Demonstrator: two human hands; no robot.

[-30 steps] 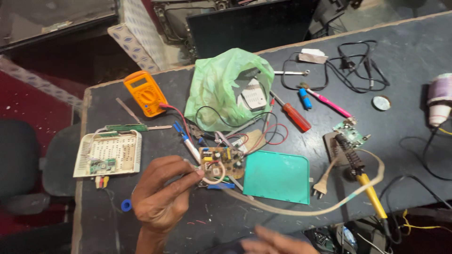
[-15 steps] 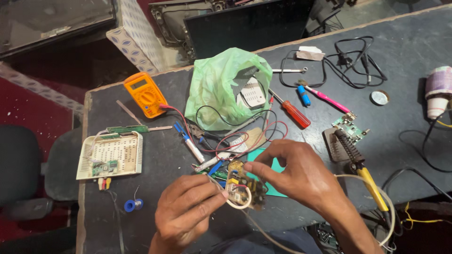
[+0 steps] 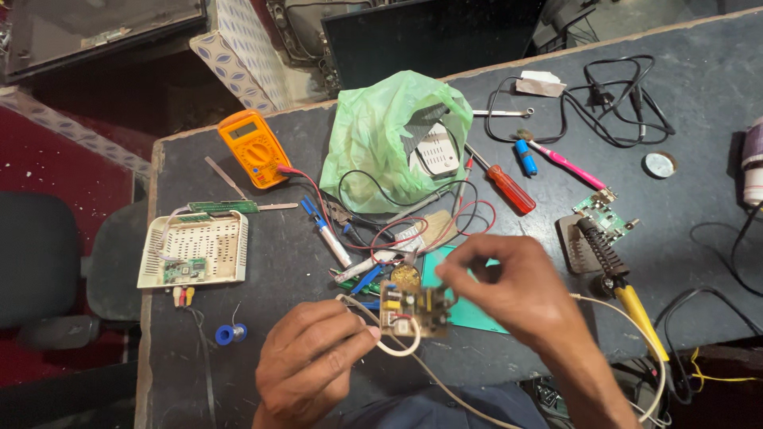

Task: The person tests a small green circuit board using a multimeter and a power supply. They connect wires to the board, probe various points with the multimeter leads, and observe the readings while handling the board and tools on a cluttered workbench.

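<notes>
Above table (image 3: 699, 87) | circuit board (image 3: 414, 308): small, tan, upright | both hands pinching

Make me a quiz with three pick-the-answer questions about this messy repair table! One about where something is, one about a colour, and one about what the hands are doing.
1. Where is the orange multimeter?
A. beyond the white vented cover
B. inside the green plastic bag
C. on the chair

2. What colour is the screwdriver handle?
A. blue
B. red
C. white

3. What is happening to the small circuit board?
A. lying flat on the table
B. held up by both hands
C. tucked in the bag

Answers: 1 A, it lies farther up the table than the cover. 2 B, the handle is red. 3 B, left hand and right hand pinch its two sides.
</notes>
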